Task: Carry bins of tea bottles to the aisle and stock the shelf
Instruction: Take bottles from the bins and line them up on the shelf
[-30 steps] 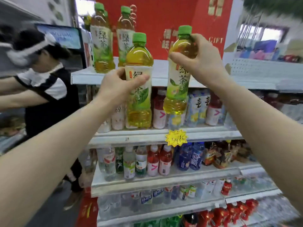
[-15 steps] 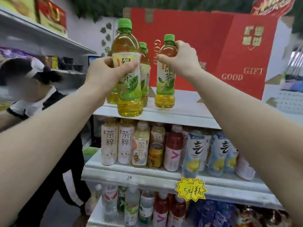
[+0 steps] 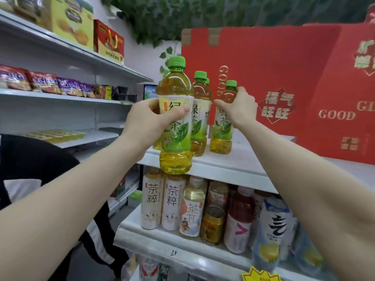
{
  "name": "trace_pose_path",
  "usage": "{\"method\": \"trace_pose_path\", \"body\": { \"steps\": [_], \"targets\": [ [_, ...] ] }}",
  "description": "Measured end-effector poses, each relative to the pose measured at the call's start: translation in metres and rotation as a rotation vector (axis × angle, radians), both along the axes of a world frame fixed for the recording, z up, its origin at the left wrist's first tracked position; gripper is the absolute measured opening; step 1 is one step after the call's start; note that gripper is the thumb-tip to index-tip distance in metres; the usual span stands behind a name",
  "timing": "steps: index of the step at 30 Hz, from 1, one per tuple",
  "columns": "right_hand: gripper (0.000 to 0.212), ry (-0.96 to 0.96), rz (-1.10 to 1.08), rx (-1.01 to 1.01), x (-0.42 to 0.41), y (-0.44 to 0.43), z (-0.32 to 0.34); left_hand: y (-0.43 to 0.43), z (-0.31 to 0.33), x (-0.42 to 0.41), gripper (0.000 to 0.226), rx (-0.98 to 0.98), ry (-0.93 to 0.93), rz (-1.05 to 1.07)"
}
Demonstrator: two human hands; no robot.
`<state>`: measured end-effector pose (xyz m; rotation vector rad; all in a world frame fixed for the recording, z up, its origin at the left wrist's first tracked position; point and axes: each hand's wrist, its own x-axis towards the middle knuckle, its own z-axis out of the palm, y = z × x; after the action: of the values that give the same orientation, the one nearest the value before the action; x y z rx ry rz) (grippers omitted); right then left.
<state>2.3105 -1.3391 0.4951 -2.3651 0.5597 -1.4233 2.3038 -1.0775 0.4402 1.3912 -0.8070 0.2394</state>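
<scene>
Amber near bottle (image 3: 176, 159) in left fingers (image 3: 178, 115); far bottle (image 3: 221, 138), right fingers (image 3: 242, 93)

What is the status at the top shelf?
Left hand grips tea bottle, not yet shelved. Right hand grips second bottle at top shelf. Stocked bottles between them.

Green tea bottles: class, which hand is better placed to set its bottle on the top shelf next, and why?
Right. The right hand holds the far bottle, base at the top shelf beside the stocked row; the left hand holds the nearer bottle off the front edge.
</scene>
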Motion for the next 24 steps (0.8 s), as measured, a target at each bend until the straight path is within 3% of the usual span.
{"method": "trace_pose_path", "body": {
  "steps": [4,6,9,12,15,18,21,24],
  "targets": [
    [0.078,0.087,-0.011,0.015,-0.013,0.002,0.004,-0.01,-0.003,-0.006,0.027,0.037,-0.039,0.0],
    [0.07,0.014,0.017,-0.044,-0.037,0.012,0.01,-0.018,-0.005,-0.01,0.028,0.055,-0.054,-0.004],
    [0.052,-0.122,0.222,-0.116,-0.082,0.047,0.018,-0.033,-0.004,-0.018,0.028,0.076,-0.078,-0.008],
    [0.054,0.023,0.413,-0.058,-0.116,0.079,0.013,-0.052,0.0,-0.028,0.039,0.094,-0.112,-0.012],
    [0.065,0.136,0.344,-0.104,-0.129,0.087,0.011,-0.072,0.006,-0.037,0.041,0.122,-0.15,0.028],
    [0.063,0.108,0.281,-0.085,-0.13,0.08,0.019,-0.08,0.014,-0.037,0.04,0.151,-0.198,0.03],
    [0.066,0.06,0.272,-0.029,-0.124,0.068,0.026,-0.069,0.023,-0.025,0.064,0.091,-0.326,0.217],
    [0.085,0.037,0.272,-0.035,-0.112,0.059,0.021,-0.053,0.019,-0.006,0.064,0.073,-0.388,0.43]
  ]
}}
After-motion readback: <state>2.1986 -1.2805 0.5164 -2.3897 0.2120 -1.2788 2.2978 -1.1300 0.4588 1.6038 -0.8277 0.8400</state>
